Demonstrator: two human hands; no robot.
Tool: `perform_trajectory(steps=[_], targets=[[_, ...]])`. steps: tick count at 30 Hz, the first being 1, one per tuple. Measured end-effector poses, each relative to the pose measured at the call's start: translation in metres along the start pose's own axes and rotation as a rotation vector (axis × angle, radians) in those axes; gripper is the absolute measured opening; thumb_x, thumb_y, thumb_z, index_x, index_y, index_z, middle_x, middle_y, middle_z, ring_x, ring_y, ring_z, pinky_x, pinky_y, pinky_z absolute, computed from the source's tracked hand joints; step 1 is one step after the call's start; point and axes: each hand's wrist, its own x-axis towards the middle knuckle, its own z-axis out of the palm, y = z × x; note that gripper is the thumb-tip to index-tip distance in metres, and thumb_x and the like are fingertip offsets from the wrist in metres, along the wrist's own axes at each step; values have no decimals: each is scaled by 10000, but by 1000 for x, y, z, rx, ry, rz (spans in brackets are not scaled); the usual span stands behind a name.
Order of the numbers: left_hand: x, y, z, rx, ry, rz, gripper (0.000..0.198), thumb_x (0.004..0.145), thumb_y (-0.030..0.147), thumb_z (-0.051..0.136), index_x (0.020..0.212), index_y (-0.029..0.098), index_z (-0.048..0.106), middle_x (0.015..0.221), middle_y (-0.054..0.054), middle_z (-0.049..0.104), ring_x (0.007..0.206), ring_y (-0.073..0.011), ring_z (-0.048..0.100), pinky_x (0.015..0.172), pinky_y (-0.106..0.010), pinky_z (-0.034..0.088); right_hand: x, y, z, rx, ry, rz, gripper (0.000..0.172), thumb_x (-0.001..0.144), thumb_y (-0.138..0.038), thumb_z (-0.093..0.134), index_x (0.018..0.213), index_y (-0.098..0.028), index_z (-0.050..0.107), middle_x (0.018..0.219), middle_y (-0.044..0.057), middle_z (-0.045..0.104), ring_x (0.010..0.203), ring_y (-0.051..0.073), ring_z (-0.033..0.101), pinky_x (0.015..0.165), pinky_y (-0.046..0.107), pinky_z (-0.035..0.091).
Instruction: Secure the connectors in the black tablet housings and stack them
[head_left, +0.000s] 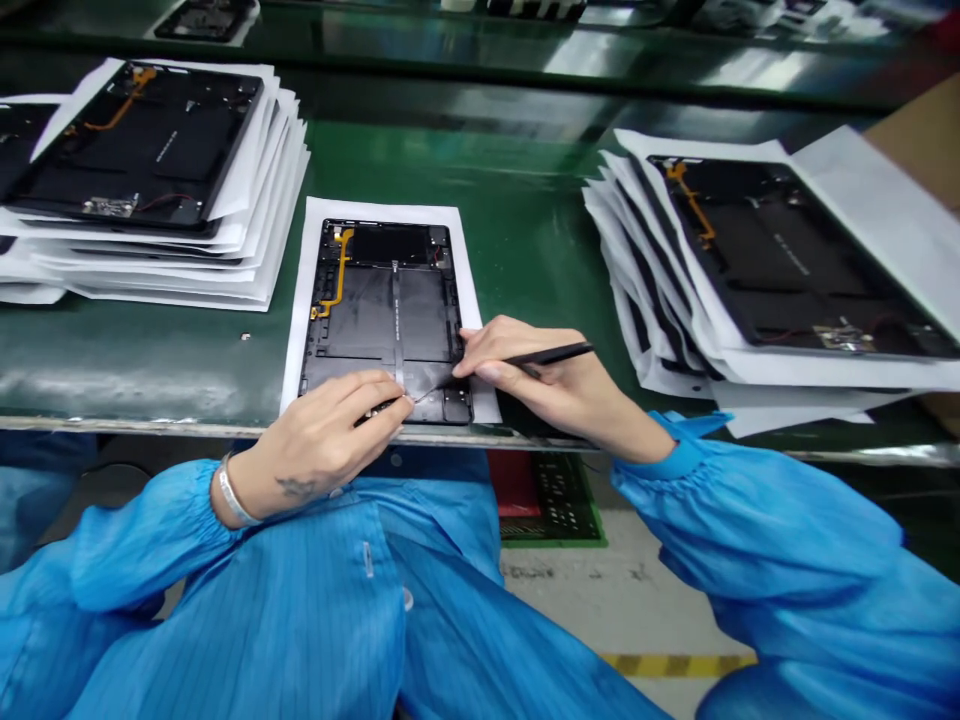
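- Head view, looking down at both hands on a green tabletop [525,200].
- The left hand [319,445] is curled and closed around a slim metal-tipped tool [431,392], its knuckles up. A silver bangle [234,497] circles the wrist just behind it, and a blue sleeve [150,545] lies behind that.
- The right hand [544,385] pinches a black stylus [551,353] between thumb and fingers, with its fingertips resting on the panel's lower right corner. A second blue sleeve [750,520] trails behind it.
- Directly under both hands, a black tablet back panel [382,310] lies flat on a white paper sheet [309,300]. A yellow flex cable [337,270] runs along the panel's upper left, well ahead of the left hand.
- Well beyond the left hand, a fanned stack of panels [135,150] is interleaved with paper. Beyond the right hand sits another stack [787,260], tilted and loosely fanned.
- Below the right hand, past the tabletop edge, a green perforated tray [551,497] sits beside a red piece; what it holds cannot be made out.
- Risk: a slip of either tip could likely scratch the panel or snag the flex cable.
- Risk: the sheet sits near the tabletop edge, so a forearm could drag it; a knock could slide the loose stacks.
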Motion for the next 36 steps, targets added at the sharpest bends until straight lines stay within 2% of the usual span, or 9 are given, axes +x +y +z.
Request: perform_trajectory(steps=[7,12,16,21,25,30,36], targets=[[1,1,2,29,30,5,226,985,141,561,1186,82,644,1147,-147,709,1123,-273,675,939,-409,619,-17,0,-4,31,61,98,208,976,-340,624,902,-227,781,827,34,735,820,182,671,1010,456,570],[0,-2,0,-12,42,11,239,980,136,559,1197,81,642,1175,-148,703,1134,-264,675,961,-392,610,-24,-19,13,-25,246,66,212,983,-359,615,950,-230,780,923,67,760,928,225,687,918,437,582],[4,-8,-7,-14,-11,44,232,996,146,526,1189,100,645,1193,-144,696,1122,-257,674,938,-381,612,-16,-23,29,-28,161,-5,167,983,-309,625,985,-225,770,929,54,772,918,205,679,910,395,569],[14,-15,-15,28,-97,138,196,996,145,524,1136,109,656,1147,-150,701,1051,-236,685,888,-360,614,-12,-13,36,-36,119,-50,145,992,-259,609,992,-215,748,937,43,772,906,189,668,915,386,552],[18,-18,-18,51,-94,194,187,992,145,541,1133,103,656,1127,-154,710,1030,-229,697,891,-356,619,-13,-13,36,-40,97,-94,143,997,-248,598,988,-210,736,933,41,764,884,182,669,919,389,544],[13,-21,-20,116,-89,296,229,971,107,576,1179,61,659,1156,-171,716,1092,-258,705,992,-375,599,-12,-16,35,-17,103,-93,158,1003,-256,589,964,-207,734,916,41,756,869,181,674,919,383,543],[9,-18,-21,183,-82,326,231,964,64,549,1158,39,673,1138,-190,726,1050,-319,725,883,-410,644,-14,-15,35,-43,92,-131,121,994,-220,605,974,-184,718,918,49,751,866,178,668,925,385,532]])
